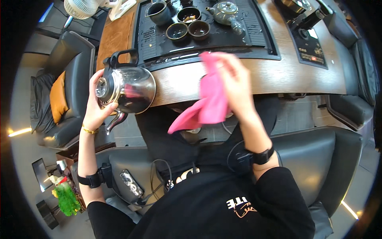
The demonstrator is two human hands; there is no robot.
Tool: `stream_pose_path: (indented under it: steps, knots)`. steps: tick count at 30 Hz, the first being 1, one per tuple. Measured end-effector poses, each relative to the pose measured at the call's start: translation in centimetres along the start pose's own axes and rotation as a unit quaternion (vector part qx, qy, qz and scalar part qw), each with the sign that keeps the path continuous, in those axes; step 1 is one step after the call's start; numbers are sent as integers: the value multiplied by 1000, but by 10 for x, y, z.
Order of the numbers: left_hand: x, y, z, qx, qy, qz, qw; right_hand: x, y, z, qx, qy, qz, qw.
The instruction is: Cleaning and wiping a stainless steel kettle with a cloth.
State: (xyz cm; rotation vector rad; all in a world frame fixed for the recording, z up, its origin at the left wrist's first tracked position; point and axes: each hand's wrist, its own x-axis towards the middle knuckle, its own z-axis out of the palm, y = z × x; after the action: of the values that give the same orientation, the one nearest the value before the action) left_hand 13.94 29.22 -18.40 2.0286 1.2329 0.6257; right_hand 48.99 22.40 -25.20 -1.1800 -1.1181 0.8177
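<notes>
My left hand (100, 104) grips the lid end of a shiny kettle (137, 89), which lies tipped on its side at the table's near left edge, spout towards me and black handle on the far side. Whether the kettle touches the table I cannot tell. My right hand (234, 80) holds a pink cloth (212, 101) that hangs over the table's near edge, a little blurred. Beyond both hands is a wet black tea tray (197, 52) with several dark cups (199, 30), a dark pitcher (158, 14) and a glass teapot (225, 13).
A brown mat (115, 38) and a white fan (80, 8) are at the far left. On the right, a black appliance panel (310, 44) is set on the wooden table (286, 74). A phone (131, 182) and cables lie on the seat beside me.
</notes>
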Motion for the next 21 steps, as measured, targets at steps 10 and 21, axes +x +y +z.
stream_pose_path:
  steps: [10, 21]
  knots:
    - [2, -1, 2, 18, 2, 18, 1000, 98, 45, -117, -445, -7, -88, 891]
    - [-1, -2, 3, 0, 13, 39, 999, 107, 58, -105, -521, -55, -129, 842]
